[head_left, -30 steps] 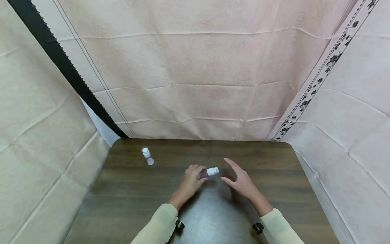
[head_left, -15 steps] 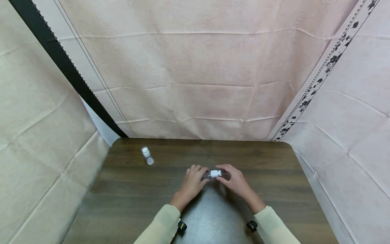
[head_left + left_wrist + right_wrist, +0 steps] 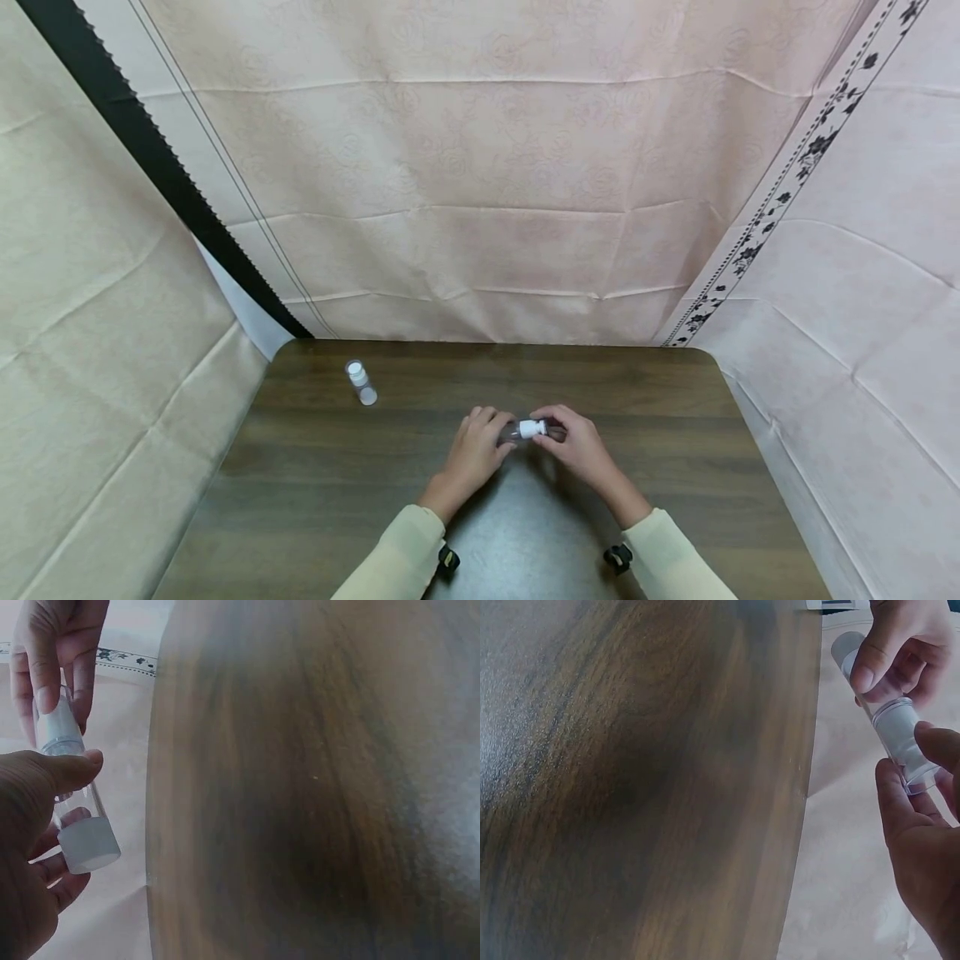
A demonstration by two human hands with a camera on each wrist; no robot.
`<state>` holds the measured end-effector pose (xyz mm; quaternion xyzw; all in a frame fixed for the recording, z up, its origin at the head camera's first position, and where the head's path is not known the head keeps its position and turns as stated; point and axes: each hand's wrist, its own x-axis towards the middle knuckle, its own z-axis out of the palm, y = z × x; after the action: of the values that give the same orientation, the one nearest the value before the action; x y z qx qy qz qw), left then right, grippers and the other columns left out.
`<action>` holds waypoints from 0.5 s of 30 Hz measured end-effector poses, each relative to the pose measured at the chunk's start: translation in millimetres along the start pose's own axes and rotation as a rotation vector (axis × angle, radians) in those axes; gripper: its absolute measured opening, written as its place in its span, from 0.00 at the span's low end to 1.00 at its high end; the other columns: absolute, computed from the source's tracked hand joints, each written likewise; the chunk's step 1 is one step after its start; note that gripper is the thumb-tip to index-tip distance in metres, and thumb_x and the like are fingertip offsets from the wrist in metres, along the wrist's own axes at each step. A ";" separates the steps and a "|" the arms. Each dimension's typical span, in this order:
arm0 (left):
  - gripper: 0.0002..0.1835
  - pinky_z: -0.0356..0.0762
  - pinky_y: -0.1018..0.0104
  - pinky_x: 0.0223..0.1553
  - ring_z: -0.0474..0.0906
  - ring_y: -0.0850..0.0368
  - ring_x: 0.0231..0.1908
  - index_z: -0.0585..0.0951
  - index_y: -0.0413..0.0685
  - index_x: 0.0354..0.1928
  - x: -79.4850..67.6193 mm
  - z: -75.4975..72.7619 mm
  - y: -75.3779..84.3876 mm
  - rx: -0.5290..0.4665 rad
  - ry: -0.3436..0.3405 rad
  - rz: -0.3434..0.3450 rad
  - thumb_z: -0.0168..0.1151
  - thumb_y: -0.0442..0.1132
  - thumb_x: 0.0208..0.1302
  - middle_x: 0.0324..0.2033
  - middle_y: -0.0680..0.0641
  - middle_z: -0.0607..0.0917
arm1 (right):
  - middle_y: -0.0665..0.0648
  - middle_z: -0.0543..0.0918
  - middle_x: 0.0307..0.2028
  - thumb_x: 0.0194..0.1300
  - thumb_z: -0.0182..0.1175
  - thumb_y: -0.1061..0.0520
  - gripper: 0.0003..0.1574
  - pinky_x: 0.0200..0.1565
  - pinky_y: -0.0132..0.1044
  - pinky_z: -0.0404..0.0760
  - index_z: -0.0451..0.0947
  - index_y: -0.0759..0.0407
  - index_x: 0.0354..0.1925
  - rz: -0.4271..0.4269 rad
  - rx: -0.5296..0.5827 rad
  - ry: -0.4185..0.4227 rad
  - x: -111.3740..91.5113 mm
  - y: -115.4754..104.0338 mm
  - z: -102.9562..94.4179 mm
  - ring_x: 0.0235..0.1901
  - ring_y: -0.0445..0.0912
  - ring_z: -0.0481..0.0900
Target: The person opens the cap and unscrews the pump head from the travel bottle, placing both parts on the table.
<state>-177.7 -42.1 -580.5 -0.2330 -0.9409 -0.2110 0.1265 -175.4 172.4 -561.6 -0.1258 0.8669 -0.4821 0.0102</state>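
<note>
Over the middle of the table, a small clear bottle (image 3: 532, 428) with a white upper part is held on its side between both hands. My left hand (image 3: 474, 450) grips its clear body, thumb (image 3: 75, 771) across it, near the pale grey base (image 3: 90, 846). My right hand (image 3: 583, 448) pinches the other end, where a clear cover surrounds the white part (image 3: 900, 727). In the right wrist view, the thumb and fingers lie on either side of that end. A similar small bottle (image 3: 361, 382) lies at the far left of the table, untouched.
The brown wood-grain table (image 3: 315, 500) has a rounded far edge. Pale cloth (image 3: 480, 167) hangs behind it, with further cloth at both sides. Each wrist carries a small black device (image 3: 447, 558) beside a pale sleeve (image 3: 397, 554).
My right hand has moved left from open air and taken hold of the bottle's white end. The bottle has shifted slightly right and levelled. Little differs over the last half second.
</note>
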 end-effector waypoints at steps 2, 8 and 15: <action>0.21 0.77 0.61 0.43 0.76 0.56 0.42 0.85 0.54 0.53 -1.1 0.0 -0.4 -0.007 0.014 0.008 0.78 0.47 0.59 0.43 0.53 0.83 | 0.51 0.85 0.48 0.63 0.72 0.62 0.18 0.51 0.38 0.86 0.84 0.53 0.51 0.000 0.003 0.005 -0.2 0.1 0.4 0.49 0.46 0.85; 0.22 0.80 0.59 0.46 0.78 0.57 0.42 0.85 0.53 0.53 -3.3 -2.0 -3.6 -0.029 0.028 0.036 0.79 0.47 0.58 0.43 0.53 0.84 | 0.52 0.86 0.48 0.64 0.72 0.61 0.17 0.51 0.35 0.85 0.84 0.49 0.50 -0.006 0.028 0.004 -1.1 0.2 0.1 0.49 0.46 0.85; 0.20 0.81 0.59 0.49 0.80 0.58 0.44 0.85 0.54 0.54 -3.6 -2.7 -7.7 -0.052 0.020 0.058 0.77 0.46 0.61 0.44 0.54 0.86 | 0.52 0.86 0.48 0.64 0.72 0.60 0.16 0.49 0.33 0.86 0.85 0.51 0.50 -0.044 0.049 -0.014 -0.5 3.5 -2.4 0.47 0.46 0.86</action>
<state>-178.0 -50.9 -581.9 -0.2612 -0.9266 -0.2338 0.1361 -176.0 176.2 -563.2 -0.1478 0.8519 -0.5024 0.0087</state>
